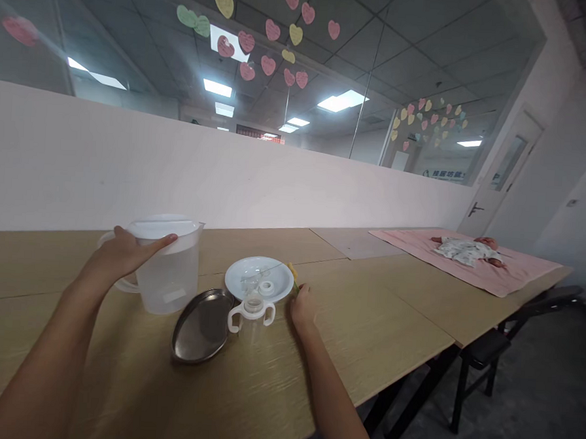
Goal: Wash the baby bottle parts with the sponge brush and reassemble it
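My left hand (124, 253) is at the left of a translucent plastic pitcher (169, 278) with a white lid, its thumb stretched across the upper side and its other fingers partly hidden by the handle. My right hand (304, 310) is closed round a thin green stick with a yellow tip (293, 270), beside the rim of a white plate (286, 290). On that plate lie a white ring cap (266, 287) and small clear parts. In front of it stands a clear baby bottle (253, 322) with two white handles, uncapped. An oval metal tray (201, 329) lies between pitcher and bottle.
A baby doll (463, 251) in patterned clothes lies on a pink cloth (496, 277) at the table's far right. A black chair (485, 351) stands by the right edge. Behind the wooden table (366, 321) runs a white wall with a window above.
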A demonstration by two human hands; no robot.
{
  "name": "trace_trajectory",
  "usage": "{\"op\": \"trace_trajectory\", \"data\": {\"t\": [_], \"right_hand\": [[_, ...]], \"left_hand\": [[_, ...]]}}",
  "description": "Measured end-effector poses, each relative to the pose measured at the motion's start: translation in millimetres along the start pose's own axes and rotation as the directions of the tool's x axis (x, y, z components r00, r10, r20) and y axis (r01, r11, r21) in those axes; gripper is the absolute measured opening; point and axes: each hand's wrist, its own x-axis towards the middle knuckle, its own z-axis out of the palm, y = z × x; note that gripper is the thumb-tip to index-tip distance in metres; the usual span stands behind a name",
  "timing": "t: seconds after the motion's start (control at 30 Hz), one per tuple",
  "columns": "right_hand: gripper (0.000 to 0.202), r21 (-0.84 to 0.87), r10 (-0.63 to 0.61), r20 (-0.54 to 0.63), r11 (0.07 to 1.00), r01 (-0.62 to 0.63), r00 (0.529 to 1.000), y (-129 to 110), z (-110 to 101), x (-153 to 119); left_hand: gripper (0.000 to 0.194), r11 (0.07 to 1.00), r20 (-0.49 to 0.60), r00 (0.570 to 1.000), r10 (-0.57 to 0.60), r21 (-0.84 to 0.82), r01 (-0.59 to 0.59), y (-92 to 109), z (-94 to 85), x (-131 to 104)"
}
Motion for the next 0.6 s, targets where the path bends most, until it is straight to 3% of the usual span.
{"op": "trace_trajectory", "data": {"t": [0.07,0.13,0.17,0.23,0.3,0.37,0.47,0.53,0.6], "right_hand": [[0.036,0.042,0.018,-0.036,0.999,-0.016,0.999,1.9,3.3,2.1],[0.040,0.118,0.049,-0.104,0.992,-0.037,0.993,5.2,7.9,5.1],[0.041,0.182,0.065,-0.151,0.983,-0.037,0.986,7.0,10.5,6.7],[0.042,0.311,0.093,-0.237,0.950,-0.015,0.967,10.1,15.4,9.4],[0.043,0.403,0.117,-0.272,0.915,0.003,0.955,11.1,18.5,10.4],[0.043,0.429,0.138,-0.250,0.903,-0.018,0.958,9.9,19.1,9.5],[0.042,0.450,0.176,-0.205,0.890,-0.067,0.963,6.2,16.7,6.6],[0.040,0.460,0.193,-0.182,0.883,-0.090,0.964,4.4,14.8,5.0],[0.038,0.470,0.196,-0.171,0.877,-0.095,0.966,3.7,14.1,4.6]], "left_hand": [[0.130,0.995,0.036,0.999,-0.029,0.097,0.026,5.8,-9.9,-11.3],[0.132,0.976,-0.001,1.000,-0.027,0.217,0.027,14.2,-22.3,-32.0],[0.130,0.959,-0.006,1.000,0.017,0.282,-0.015,19.7,-28.4,-45.7],[0.113,0.929,-0.032,0.977,0.209,0.319,-0.189,33.6,-36.7,-76.7],[0.089,0.871,0.072,0.897,0.436,0.216,-0.441,50.3,-34.0,-104.9],[0.065,0.753,0.172,0.746,0.644,0.029,-0.657,66.2,-15.9,-121.2],[0.051,0.622,0.306,0.549,0.778,-0.249,-0.742,79.9,35.0,-117.2],[0.049,0.604,0.366,0.486,0.794,-0.387,-0.696,79.8,73.5,-101.7],[0.049,0.625,0.428,0.463,0.776,-0.430,-0.651,74.7,106.3,-85.2]]}}
